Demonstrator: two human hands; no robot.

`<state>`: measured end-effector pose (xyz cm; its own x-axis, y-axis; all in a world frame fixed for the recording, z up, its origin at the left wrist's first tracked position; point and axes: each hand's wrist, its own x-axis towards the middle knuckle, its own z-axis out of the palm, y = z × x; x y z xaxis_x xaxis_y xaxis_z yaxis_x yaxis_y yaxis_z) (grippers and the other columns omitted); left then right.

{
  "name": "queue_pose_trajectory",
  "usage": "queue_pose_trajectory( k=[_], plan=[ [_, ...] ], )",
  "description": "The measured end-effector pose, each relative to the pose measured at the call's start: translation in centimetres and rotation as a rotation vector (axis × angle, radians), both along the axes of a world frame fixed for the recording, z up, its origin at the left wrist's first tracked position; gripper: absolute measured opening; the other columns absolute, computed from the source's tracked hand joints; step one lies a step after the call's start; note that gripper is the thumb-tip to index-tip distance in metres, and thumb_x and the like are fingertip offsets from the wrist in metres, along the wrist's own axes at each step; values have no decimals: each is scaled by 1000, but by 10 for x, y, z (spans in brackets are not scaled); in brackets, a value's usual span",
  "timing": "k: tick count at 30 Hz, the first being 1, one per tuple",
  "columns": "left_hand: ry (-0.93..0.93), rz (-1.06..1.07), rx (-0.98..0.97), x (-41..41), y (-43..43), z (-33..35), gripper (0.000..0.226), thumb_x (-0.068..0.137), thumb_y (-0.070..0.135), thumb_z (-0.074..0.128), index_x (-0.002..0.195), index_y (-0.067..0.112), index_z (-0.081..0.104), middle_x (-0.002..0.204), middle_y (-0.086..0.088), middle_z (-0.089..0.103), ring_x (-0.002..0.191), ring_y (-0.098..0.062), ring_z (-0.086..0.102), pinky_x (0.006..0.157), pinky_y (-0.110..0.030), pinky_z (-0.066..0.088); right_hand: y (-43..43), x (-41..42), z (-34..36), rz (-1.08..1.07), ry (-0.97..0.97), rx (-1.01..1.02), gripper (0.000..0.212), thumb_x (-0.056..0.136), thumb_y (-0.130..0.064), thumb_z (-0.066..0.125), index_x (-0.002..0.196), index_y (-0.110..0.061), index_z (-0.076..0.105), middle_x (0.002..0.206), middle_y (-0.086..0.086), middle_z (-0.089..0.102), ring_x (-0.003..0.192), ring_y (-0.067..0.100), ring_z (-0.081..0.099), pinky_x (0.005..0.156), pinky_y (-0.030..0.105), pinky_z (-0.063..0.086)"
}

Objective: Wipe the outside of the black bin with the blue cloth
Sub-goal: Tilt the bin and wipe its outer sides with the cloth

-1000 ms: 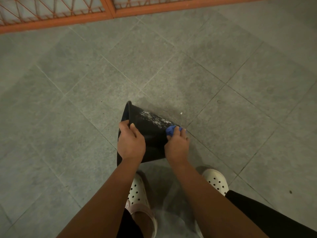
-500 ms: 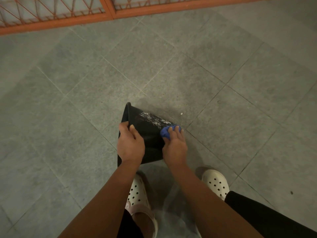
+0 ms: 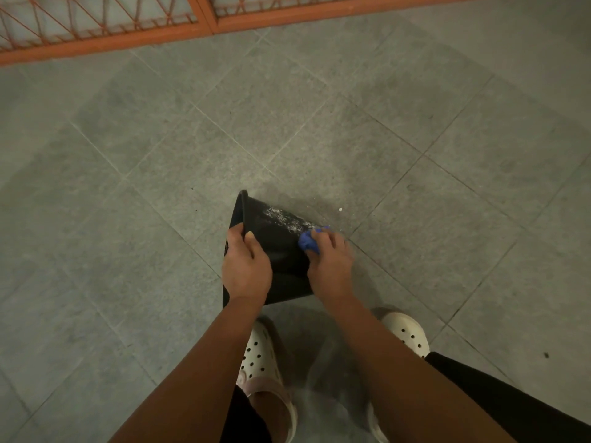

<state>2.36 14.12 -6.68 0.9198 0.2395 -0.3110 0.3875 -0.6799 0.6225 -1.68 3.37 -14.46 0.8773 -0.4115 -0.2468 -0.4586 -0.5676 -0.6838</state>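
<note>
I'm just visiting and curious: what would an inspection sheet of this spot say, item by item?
Surface: grey tiled floor.
Job's things: black plastic bin tipped on its side, white specks on its outer wall; blue cloth bunched against that wall.
Clutter: small white fleck on the floor beside the bin.
Grippers: left hand grips the bin's rim; right hand holds the cloth.
Cables: nothing seen.
Surroundings: orange metal grille at the far edge; cream perforated clogs on the person's feet.
</note>
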Motion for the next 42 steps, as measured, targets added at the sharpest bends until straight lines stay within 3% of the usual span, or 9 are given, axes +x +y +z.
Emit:
queue_pose_trajectory(
  k=[6,13,20,24,27,29,35,38,42],
  plan=[
    [-5,-38,43,1,-6,1,32,100,27,33,128,16,43,100,-1,59,86,-14,55,73,-32,46,-9,2,1,-169,288,30,34,89,-30,55,120,-20,44,132,7,35,120,27,35,93,43,36],
    [-3,-13,28,-2,-4,3,31,100,25,34,128,15,43,95,3,54,83,-13,53,69,-28,40,-6,4,6,-30,138,27,28,89,-27,54,116,-20,51,124,4,43,115,25,37,92,42,38],
    [59,46,32,-2,-2,-2,33,100,25,34,130,18,45,86,7,53,72,-7,48,68,-27,38,-9,-6,2,-184,411,21,31,93,-34,46,121,-20,40,134,10,35,122,32,32,97,45,33],
    [42,75,-34,0,-1,0,34,100,22,35,132,18,45,79,13,52,68,2,47,63,-24,41,4,-10,7,-183,286,-29,28,92,-33,48,116,-19,44,130,8,37,118,30,33,91,42,37],
    [30,60,-120,1,-6,4,38,100,21,36,137,19,40,114,-1,59,87,-4,53,75,-24,44,-2,-6,5,-225,209,-70,30,91,-30,51,119,-17,46,131,9,39,118,29,35,90,41,36],
    [15,36,-145,0,-8,4,41,100,20,36,140,18,37,123,-3,56,95,-6,51,80,-25,44,-5,-7,3,-245,165,-73,34,91,-27,53,122,-16,48,131,10,40,118,30,36,92,41,36],
    [-21,-83,-101,4,-8,14,47,99,16,36,146,17,29,97,22,48,76,13,44,81,-19,39,-5,-6,-13,-169,-56,-8,37,84,-12,62,120,-6,55,124,17,49,110,34,45,93,37,37],
    [5,-106,-56,8,-7,13,45,98,19,35,143,19,35,123,7,51,100,-4,50,88,-27,39,-3,-8,-15,-124,-59,7,38,85,-12,61,122,-7,53,127,16,46,113,32,41,95,35,35],
    [105,-115,-16,16,-3,11,36,101,34,28,110,10,53,81,7,53,72,-3,49,68,-24,38,-5,-16,-19,-57,-80,21,38,85,-9,60,121,-7,53,132,14,43,117,29,37,98,30,30]
  ],
)
